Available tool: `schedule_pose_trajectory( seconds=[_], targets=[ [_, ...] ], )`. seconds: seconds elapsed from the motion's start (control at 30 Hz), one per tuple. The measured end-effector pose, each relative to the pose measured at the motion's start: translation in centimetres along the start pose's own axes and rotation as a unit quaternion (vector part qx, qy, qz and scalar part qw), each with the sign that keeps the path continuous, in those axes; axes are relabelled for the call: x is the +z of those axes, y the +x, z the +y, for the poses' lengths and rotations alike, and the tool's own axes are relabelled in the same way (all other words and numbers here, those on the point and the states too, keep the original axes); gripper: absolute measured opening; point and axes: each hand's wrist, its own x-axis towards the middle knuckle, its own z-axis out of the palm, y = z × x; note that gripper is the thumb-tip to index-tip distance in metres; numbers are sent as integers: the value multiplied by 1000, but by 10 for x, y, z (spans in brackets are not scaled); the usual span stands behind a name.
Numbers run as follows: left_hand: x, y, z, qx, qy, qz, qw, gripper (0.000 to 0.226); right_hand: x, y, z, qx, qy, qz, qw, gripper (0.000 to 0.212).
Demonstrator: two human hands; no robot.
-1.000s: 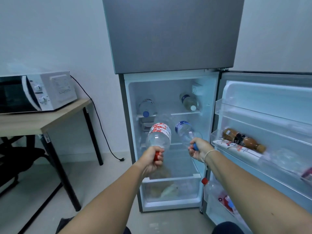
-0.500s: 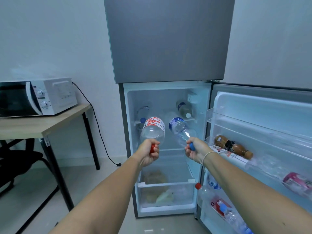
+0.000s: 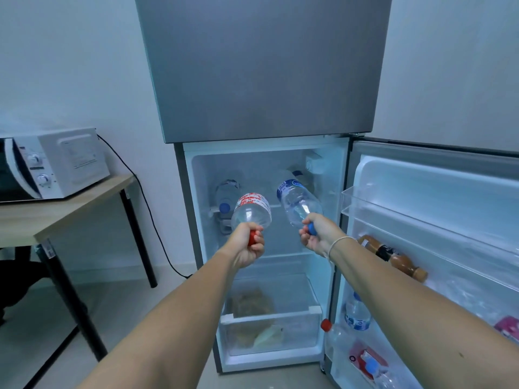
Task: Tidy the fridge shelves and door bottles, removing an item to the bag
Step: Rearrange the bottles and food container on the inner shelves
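Observation:
The fridge (image 3: 261, 80) stands open in front of me. My left hand (image 3: 247, 248) grips the red cap of a clear bottle with a red-and-white label (image 3: 251, 210), held out level toward the upper shelf. My right hand (image 3: 317, 237) grips the blue cap of a clear bottle with a blue label (image 3: 295, 200), tilted up toward the same shelf. Two more bottles lie on that shelf: one with a blue cap (image 3: 226, 192) at the left, one partly hidden behind the blue-label bottle.
The open door (image 3: 438, 209) at right carries a brown bottle (image 3: 393, 256) lying in a rack and several bottles in the bottom rack (image 3: 356, 313). A clear crisper drawer (image 3: 269, 327) holds bagged food. A microwave (image 3: 53, 167) sits on a wooden table (image 3: 70, 203) at left.
Both hands have lifted their bottles from the middle shelf level up to the upper shelf level. My view has tilted down, showing more of the door's bottom rack.

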Motion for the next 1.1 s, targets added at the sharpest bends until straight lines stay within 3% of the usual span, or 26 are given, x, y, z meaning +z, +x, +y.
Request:
schedule_pose_trajectory(
  seconds=[0.33, 0.7, 0.97, 1.1],
  targets=[
    [8, 65, 21, -3, -25, -7, 1000, 28, 18, 56, 4, 21, 3, 4, 1000, 27],
    [5, 128, 36, 27, 31, 32, 999, 26, 60, 121, 2, 10, 29, -16, 999, 28],
    [3, 168, 48, 47, 29, 35, 998, 24, 64, 171, 10, 4, -49, 8, 999, 17],
    [1, 182, 53, 39, 40, 37, 998, 25, 67, 187, 10, -11, -58, 26, 998, 24]
  ],
)
